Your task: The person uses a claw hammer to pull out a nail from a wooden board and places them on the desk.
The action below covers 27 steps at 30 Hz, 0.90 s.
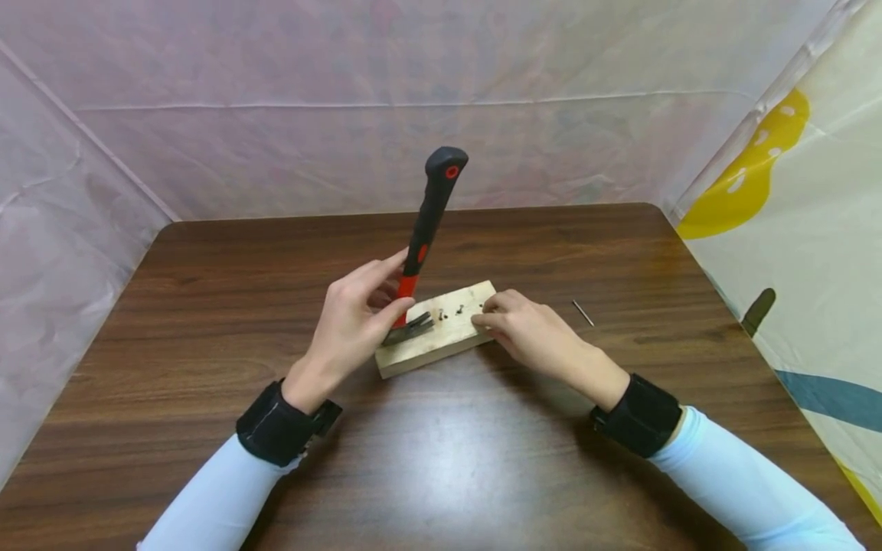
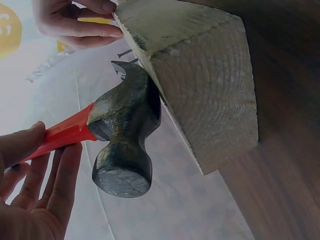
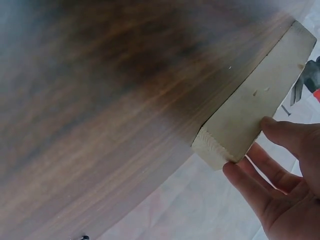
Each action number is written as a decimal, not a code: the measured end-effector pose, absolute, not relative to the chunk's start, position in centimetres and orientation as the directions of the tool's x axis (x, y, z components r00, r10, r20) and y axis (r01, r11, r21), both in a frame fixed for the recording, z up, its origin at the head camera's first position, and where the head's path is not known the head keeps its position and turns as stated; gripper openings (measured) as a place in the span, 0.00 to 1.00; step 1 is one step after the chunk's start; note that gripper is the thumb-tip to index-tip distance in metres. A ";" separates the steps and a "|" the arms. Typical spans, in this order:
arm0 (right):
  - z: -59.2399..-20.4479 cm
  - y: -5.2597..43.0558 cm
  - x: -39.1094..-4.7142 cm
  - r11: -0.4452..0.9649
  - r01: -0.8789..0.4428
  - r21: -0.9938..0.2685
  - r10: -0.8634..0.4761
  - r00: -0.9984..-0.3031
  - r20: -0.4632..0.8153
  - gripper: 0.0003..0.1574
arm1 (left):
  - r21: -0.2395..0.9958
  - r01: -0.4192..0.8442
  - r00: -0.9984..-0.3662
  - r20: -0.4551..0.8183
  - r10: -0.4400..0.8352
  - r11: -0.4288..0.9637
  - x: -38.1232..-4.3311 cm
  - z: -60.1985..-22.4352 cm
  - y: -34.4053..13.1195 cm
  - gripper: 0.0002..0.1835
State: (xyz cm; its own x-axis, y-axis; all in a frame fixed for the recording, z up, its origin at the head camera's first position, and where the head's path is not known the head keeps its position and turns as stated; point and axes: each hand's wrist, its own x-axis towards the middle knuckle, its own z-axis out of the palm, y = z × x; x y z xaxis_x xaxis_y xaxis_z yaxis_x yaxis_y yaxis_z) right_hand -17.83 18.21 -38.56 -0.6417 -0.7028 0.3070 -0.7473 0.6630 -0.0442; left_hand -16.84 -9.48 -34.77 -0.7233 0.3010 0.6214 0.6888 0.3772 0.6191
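Hammer (image 1: 430, 218), one; block (image 1: 448, 337), one; nails, at least two standing in the block (image 1: 459, 309) and one loose on the table (image 1: 227, 306); hands, two. Left hand (image 1: 347, 310) clasps the hammer's red neck; right hand (image 1: 530, 337) pinches the block's right end. Hammer stands head-down on the block's left part, handle tilted, black-gripped with red marks, claw head dark and scuffed.
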 end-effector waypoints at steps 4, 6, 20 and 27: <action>-38.6 18.2 -17.8 0.664 -0.747 -0.039 -0.702 -0.640 0.311 0.19 | 0.616 0.695 -0.718 0.626 0.305 0.371 -17.0 -34.7 -9.2 0.38; -38.6 18.2 -17.8 0.665 -0.746 -0.036 -0.702 -0.640 0.313 0.19 | 0.615 0.695 -0.718 0.626 0.305 0.373 -17.0 -34.7 -9.1 0.38; -38.6 18.2 -17.7 0.657 -0.753 -0.025 -0.710 -0.630 0.316 0.17 | 0.615 0.687 -0.724 0.621 0.300 0.386 -17.2 -34.7 -8.6 0.37; -38.6 18.2 -17.8 0.658 -0.753 -0.027 -0.710 -0.631 0.313 0.18 | 0.601 0.697 -0.714 0.633 0.300 0.391 -17.4 -34.7 -8.4 0.35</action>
State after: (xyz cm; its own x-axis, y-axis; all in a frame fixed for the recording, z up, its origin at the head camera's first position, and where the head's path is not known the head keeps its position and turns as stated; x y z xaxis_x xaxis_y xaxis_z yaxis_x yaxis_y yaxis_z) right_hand -17.78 18.21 -38.63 -0.6311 -0.7097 0.3131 -0.7528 0.6577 -0.0266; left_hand -17.39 -8.38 -34.75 -0.7138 0.3005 0.6326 0.6972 0.3909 0.6010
